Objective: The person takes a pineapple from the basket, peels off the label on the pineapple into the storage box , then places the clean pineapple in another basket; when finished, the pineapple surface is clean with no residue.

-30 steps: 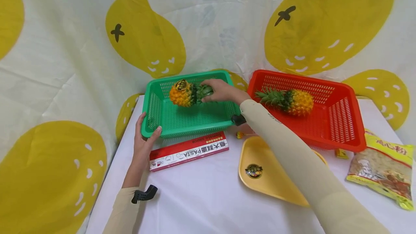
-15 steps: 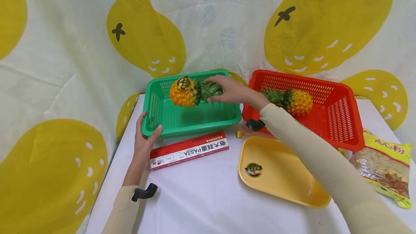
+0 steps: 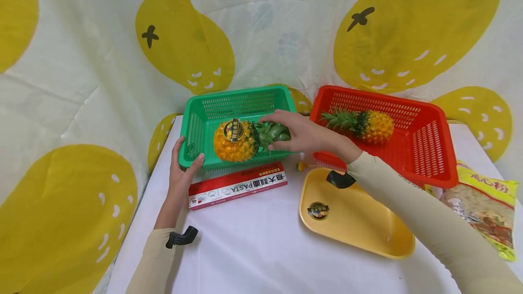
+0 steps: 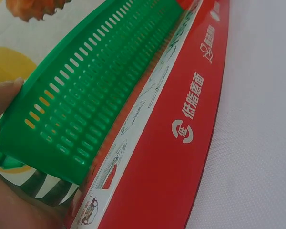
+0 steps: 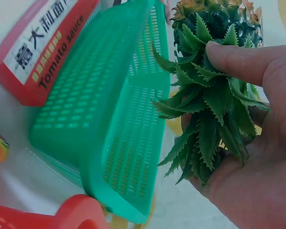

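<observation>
My right hand (image 3: pixel 308 133) grips a yellow-orange pineapple (image 3: pixel 230 149) by its spiky green leaves (image 5: pixel 212 105). The fruit lies sideways over the front part of a green plastic basket (image 3: pixel 241 103), its dark round sticker facing up and its body pointing left. In the head view it overlaps the basket's front rim. At the basket's front left corner, my left hand (image 3: pixel 184 178) holds the rim, thumb (image 4: pixel 9 93) on one side and fingers low on the other. Right in front of the basket lies a red and white pasta box (image 3: pixel 239 187).
A second pineapple (image 3: pixel 373 126) lies in the red basket (image 3: pixel 443 149) on the right. Nearer stands a yellow tray (image 3: pixel 347 221). A yellow food bag (image 3: pixel 486 212) sits at the table's right, and a small lollipop-like item (image 3: pixel 301 166) lies between the baskets.
My right hand has brought the pineapple toward me and slightly right, from the basket's middle to over its front rim. The left hand stays at the basket corner.
</observation>
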Tool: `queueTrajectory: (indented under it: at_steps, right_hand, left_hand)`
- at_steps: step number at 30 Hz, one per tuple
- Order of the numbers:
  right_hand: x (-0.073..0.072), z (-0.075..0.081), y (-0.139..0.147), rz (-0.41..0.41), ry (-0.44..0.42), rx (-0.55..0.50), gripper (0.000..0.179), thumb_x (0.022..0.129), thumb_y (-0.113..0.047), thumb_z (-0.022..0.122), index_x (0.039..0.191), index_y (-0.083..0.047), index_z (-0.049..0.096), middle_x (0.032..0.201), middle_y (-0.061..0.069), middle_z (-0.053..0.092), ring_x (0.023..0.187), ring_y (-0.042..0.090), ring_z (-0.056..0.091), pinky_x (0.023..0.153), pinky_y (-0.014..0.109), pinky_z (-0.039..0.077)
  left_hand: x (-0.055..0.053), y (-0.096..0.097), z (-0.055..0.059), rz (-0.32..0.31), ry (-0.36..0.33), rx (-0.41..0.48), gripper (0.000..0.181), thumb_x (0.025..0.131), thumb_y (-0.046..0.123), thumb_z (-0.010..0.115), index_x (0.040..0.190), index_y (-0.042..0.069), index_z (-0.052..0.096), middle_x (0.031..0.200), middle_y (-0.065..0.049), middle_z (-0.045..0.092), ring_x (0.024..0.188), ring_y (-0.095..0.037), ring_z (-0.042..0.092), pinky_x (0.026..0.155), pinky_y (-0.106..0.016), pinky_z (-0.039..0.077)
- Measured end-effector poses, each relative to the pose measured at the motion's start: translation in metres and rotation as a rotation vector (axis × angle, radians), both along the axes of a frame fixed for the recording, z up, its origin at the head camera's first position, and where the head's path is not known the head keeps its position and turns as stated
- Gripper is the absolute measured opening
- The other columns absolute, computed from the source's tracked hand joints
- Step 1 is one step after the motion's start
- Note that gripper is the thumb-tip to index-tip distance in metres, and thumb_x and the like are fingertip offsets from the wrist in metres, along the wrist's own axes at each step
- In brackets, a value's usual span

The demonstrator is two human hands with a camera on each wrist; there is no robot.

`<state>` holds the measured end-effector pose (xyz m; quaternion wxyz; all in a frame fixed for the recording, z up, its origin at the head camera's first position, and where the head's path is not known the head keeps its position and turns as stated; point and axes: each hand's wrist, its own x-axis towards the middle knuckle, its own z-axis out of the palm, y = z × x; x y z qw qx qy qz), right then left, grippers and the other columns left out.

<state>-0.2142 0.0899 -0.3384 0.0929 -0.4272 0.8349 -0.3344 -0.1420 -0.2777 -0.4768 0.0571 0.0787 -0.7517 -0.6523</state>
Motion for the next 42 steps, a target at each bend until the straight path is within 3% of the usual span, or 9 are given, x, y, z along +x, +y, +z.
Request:
queueTrajectory:
  at_steps: [4, 12, 19, 30, 42]
  right_hand:
    - [0.012, -0.003, 0.002, -0.014, -0.015, 0.028, 0.063, 0.097, -0.029, 0.079, 0.154, -0.016, 0.053, 0.145, 0.003, 0.055, 0.13, 0.024, 0.051, 0.108, 0.051, 0.046]
    - [0.037, -0.008, -0.001, 0.011, -0.064, -0.009, 0.062, 0.095, -0.022, 0.08, 0.152, -0.016, 0.056, 0.128, 0.0, 0.057, 0.111, 0.019, 0.056, 0.091, 0.04, 0.055]
    - [0.056, -0.028, -0.004, 0.06, -0.096, -0.032, 0.061, 0.095, -0.018, 0.079, 0.151, -0.014, 0.056, 0.125, 0.0, 0.058, 0.105, 0.018, 0.057, 0.082, 0.036, 0.057]
    - [0.077, -0.06, -0.012, 0.105, -0.137, -0.04, 0.059, 0.095, -0.017, 0.082, 0.148, -0.012, 0.058, 0.132, -0.001, 0.059, 0.114, 0.014, 0.056, 0.094, 0.034, 0.054]
    - [0.096, -0.085, -0.02, 0.104, -0.206, 0.054, 0.057, 0.096, -0.021, 0.08, 0.147, -0.011, 0.058, 0.139, 0.001, 0.059, 0.119, 0.016, 0.055, 0.1, 0.035, 0.051]
  left_hand:
    - [0.001, 0.0, 0.0, 0.002, -0.006, 0.011, 0.084, 0.099, 0.04, 0.075, 0.165, 0.05, 0.023, 0.164, 0.005, 0.034, 0.145, -0.023, 0.037, 0.114, -0.048, 0.044]
    - [0.0, -0.001, -0.002, -0.004, -0.004, 0.037, 0.083, 0.099, 0.039, 0.075, 0.164, 0.049, 0.024, 0.163, 0.002, 0.035, 0.144, -0.026, 0.039, 0.117, -0.048, 0.04]
    - [-0.002, -0.001, -0.003, -0.024, 0.035, 0.041, 0.082, 0.101, 0.035, 0.074, 0.165, 0.046, 0.024, 0.164, -0.001, 0.035, 0.143, -0.029, 0.041, 0.119, -0.05, 0.037]
    - [-0.001, -0.002, -0.005, -0.017, 0.033, 0.029, 0.082, 0.1, 0.037, 0.074, 0.165, 0.046, 0.025, 0.164, 0.003, 0.031, 0.146, -0.026, 0.035, 0.119, -0.052, 0.036]
    - [-0.001, -0.002, -0.004, -0.023, 0.04, 0.017, 0.081, 0.101, 0.037, 0.073, 0.165, 0.045, 0.025, 0.165, 0.004, 0.031, 0.147, -0.024, 0.034, 0.119, -0.049, 0.037]
